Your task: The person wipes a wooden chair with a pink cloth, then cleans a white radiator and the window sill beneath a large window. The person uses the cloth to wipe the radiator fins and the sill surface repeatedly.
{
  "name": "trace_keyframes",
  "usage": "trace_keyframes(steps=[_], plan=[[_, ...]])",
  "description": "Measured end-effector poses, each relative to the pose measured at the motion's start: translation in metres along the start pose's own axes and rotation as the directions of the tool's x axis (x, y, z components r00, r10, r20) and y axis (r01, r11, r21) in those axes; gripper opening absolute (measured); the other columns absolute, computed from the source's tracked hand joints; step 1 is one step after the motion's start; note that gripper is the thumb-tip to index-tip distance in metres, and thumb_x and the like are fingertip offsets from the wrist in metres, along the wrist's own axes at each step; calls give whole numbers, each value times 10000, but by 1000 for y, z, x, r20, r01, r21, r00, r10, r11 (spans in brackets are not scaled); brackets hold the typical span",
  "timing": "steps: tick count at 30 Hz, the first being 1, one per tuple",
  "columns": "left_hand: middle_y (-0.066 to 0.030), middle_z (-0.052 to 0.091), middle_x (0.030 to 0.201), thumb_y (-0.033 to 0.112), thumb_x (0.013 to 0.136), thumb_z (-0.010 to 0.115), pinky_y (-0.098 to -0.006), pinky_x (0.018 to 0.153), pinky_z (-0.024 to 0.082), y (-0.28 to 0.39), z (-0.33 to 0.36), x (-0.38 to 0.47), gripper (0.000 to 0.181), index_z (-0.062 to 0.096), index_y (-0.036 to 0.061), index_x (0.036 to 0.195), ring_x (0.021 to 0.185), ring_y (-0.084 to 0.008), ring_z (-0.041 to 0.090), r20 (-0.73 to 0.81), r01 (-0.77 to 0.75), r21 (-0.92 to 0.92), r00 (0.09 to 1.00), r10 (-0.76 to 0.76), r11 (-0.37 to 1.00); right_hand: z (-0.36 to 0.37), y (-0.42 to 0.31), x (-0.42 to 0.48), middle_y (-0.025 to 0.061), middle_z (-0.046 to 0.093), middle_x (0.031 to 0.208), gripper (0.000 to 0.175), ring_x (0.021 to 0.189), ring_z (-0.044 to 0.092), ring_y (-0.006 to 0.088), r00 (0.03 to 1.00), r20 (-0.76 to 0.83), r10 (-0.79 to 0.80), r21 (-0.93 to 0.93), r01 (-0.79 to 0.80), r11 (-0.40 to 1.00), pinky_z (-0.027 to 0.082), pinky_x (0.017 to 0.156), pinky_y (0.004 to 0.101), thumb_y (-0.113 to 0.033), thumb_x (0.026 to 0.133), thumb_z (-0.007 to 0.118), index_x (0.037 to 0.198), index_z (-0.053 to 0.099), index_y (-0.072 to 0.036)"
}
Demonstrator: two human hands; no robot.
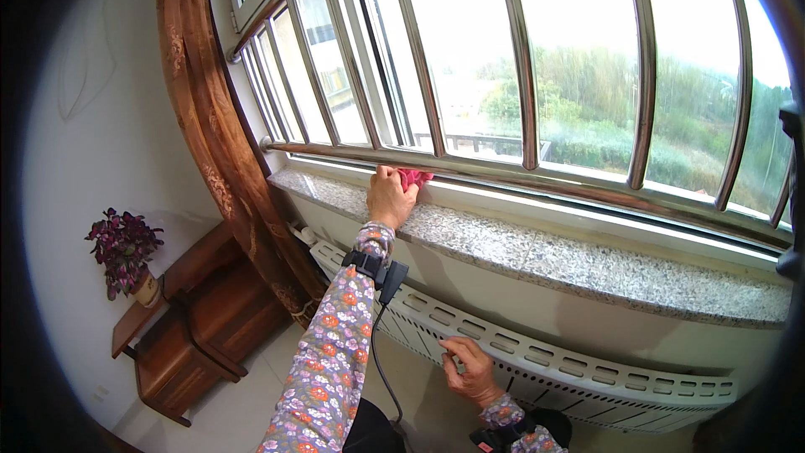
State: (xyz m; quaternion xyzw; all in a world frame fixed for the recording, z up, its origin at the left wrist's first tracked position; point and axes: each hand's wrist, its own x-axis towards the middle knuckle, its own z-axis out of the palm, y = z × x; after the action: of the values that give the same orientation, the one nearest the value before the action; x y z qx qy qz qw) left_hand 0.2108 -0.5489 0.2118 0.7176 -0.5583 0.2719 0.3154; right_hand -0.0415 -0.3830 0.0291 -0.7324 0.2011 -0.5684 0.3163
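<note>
My left hand (390, 197) grips a crumpled pink cloth (415, 178). It presses the cloth to the white window frame (503, 202), just under the lower steel rail (402, 157) of the window guard. Below that hand runs a speckled granite windowsill (478, 240). The cloth's left part is hidden behind my fingers. My right hand (470, 372) hovers in front of the white radiator (566, 368), lower down and to the right. Its fingers are loosely curled and apart, with nothing seen between them. Both forearms wear floral sleeves and black straps.
Upright steel bars (521, 75) stand before the window glass. A brown curtain (220, 157) hangs at the left, near a wooden cabinet (207, 321) and a potted purple-leaved plant (122, 251). A black cable (377, 352) trails from my left wrist strap.
</note>
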Motion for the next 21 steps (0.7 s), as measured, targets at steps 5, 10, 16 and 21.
trace_keyframes(steps=[5,10,16,21], plan=[[-199,591,1035,330,770,653,-431,846,514,37,-21,-3,399,654,-21,960,959,-338,611,173,-39,-117,983,59,992,-13,-5,10,123,651,960,268,798,667,277,996,-79,-30,-59,25,998,542,683,337,40,744,661,990,672,-67],[-197,570,1043,284,780,655,-424,862,493,87,-21,-31,317,609,3,919,960,-355,590,36,-289,-312,948,315,905,-44,-47,36,140,644,935,238,809,661,280,974,-211,-87,-64,75,995,532,699,339,54,779,650,996,662,-44],[-178,588,1023,277,770,657,-446,776,532,42,-17,-10,298,630,16,912,918,-355,620,45,-29,-139,998,36,990,-116,-96,90,98,623,974,255,848,592,257,943,-113,-314,-591,191,784,478,735,358,-31,740,671,992,650,-60],[-161,580,1072,263,766,676,-471,736,544,7,-10,6,335,618,56,1023,932,-364,618,-66,165,-95,983,-172,982,-183,-98,127,86,622,906,161,838,580,232,967,57,-248,-844,179,506,446,747,355,-129,782,696,925,647,-74]])
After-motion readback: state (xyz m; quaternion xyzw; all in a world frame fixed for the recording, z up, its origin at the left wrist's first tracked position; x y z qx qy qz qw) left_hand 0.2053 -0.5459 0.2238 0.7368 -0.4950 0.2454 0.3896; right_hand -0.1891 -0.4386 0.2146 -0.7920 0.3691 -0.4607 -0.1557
